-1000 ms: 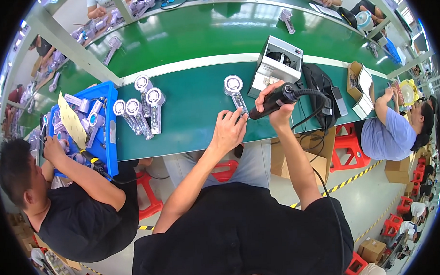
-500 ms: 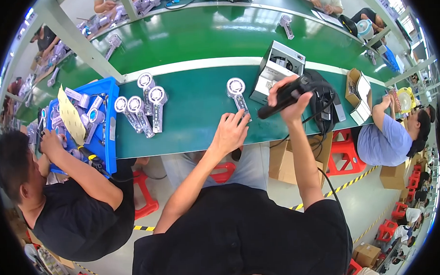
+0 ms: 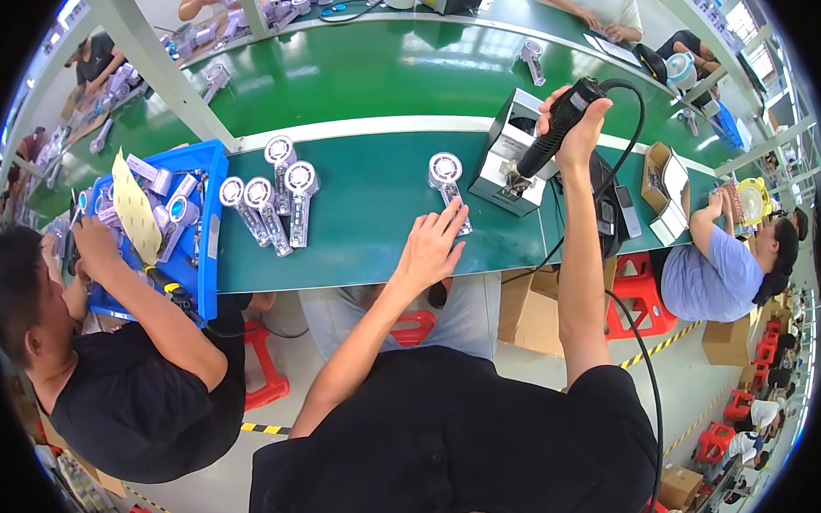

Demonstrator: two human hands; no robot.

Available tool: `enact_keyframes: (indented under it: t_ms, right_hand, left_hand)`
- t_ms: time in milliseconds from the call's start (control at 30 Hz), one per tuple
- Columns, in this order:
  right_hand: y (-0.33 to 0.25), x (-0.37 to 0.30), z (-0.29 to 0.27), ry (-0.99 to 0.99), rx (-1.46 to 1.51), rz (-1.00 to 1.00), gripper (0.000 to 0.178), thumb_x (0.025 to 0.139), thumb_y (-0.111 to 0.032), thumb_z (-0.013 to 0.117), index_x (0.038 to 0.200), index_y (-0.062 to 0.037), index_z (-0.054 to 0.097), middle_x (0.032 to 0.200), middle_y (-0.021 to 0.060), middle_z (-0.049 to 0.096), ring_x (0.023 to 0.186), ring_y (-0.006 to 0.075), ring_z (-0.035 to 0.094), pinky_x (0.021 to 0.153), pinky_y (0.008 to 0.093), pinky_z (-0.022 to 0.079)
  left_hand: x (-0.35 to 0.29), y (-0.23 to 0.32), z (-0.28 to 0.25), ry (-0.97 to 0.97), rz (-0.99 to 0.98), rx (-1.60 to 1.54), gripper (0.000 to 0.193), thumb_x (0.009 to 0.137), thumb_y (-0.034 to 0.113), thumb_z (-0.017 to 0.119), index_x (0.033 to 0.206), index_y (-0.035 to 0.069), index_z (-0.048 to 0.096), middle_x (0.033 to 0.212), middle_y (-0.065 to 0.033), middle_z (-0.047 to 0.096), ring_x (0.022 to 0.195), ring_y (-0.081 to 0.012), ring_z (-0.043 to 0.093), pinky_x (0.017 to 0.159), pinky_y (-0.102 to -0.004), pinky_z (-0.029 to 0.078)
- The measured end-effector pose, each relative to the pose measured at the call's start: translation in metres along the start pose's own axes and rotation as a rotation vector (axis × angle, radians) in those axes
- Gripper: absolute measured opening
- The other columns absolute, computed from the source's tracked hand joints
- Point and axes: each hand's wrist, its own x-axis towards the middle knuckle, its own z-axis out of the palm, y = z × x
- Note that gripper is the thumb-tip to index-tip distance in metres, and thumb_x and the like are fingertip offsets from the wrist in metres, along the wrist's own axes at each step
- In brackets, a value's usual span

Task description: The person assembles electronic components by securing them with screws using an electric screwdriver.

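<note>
My right hand [image 3: 576, 129] is wrapped round a black electric screwdriver [image 3: 551, 136], its cable looping off to the right. The screwdriver slants down, its tip at the front of a grey-and-white screw feeder box [image 3: 495, 166]. My left hand [image 3: 427, 250] is stretched out with fingertips on the lower handle of a small white handheld fan [image 3: 445, 170]. That fan lies with its round head away from me, and circuit parts show along its handle. Several similar fans [image 3: 300, 181] lie in a group to the left.
A blue bin [image 3: 213, 214] of fan parts stands at the left, where a person in black works. Right of the feeder lie a black bag-like object [image 3: 605, 195] and an open cardboard box [image 3: 653, 171]. A green conveyor belt [image 3: 377, 72] runs beyond the bench.
My right hand has swung the screwdriver up and away from me, bringing its tip from near the fan to the feeder box. My left hand stays at the fan's handle.
</note>
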Motion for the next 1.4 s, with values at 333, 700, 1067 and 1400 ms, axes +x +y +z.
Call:
enact_keyframes:
  t_ms: [333, 700, 1067, 1400]
  right_hand:
    - [0.013, 0.004, -0.014, 0.047, 0.068, 0.167, 0.087, 0.088, -0.084, 0.029, 0.093, -0.001, 0.054, 0.072, 0.0119, 0.059, 0.049, 0.019, 0.054, 0.048, 0.0335, 0.047]
    - [0.018, -0.092, 0.03, -0.234, 0.336, 0.087, 0.092, 0.081, -0.09, 0.031, 0.099, -0.0023, 0.049, 0.074, 0.0146, 0.06, 0.051, 0.0209, 0.055, 0.05, 0.0357, 0.05]
    - [0.023, -0.105, 0.041, -0.25, 0.215, 0.045, 0.094, 0.079, -0.09, 0.037, 0.098, 0.0007, 0.05, 0.072, 0.0151, 0.061, 0.051, 0.0195, 0.057, 0.05, 0.0318, 0.05]
    - [0.02, -0.11, 0.044, -0.248, 0.187, 0.057, 0.096, 0.076, -0.092, 0.036, 0.096, 0.0004, 0.05, 0.071, 0.0142, 0.061, 0.052, 0.0196, 0.058, 0.052, 0.032, 0.051]
  left_hand:
    - [0.0, 0.0, 0.003, -0.015, 0.003, 0.01, 0.062, 0.08, 0.012, 0.071, 0.137, 0.001, 0.053, 0.145, -0.0148, 0.049, 0.098, -0.0299, 0.056, 0.09, -0.04, 0.044]
    - [0.002, 0.0, 0.001, -0.016, -0.009, -0.005, 0.062, 0.078, 0.011, 0.072, 0.136, 0.001, 0.053, 0.144, -0.0124, 0.051, 0.099, -0.0298, 0.056, 0.09, -0.0407, 0.044]
    - [0.002, 0.001, 0.002, 0.016, 0.013, 0.03, 0.061, 0.077, 0.01, 0.071, 0.134, 0.001, 0.053, 0.141, -0.0121, 0.052, 0.095, -0.0275, 0.056, 0.087, -0.0394, 0.044]
    - [0.002, 0.001, 0.002, 0.014, 0.002, 0.028, 0.059, 0.078, 0.01, 0.071, 0.134, 0.001, 0.054, 0.14, -0.0126, 0.053, 0.096, -0.0275, 0.056, 0.088, -0.0391, 0.044]
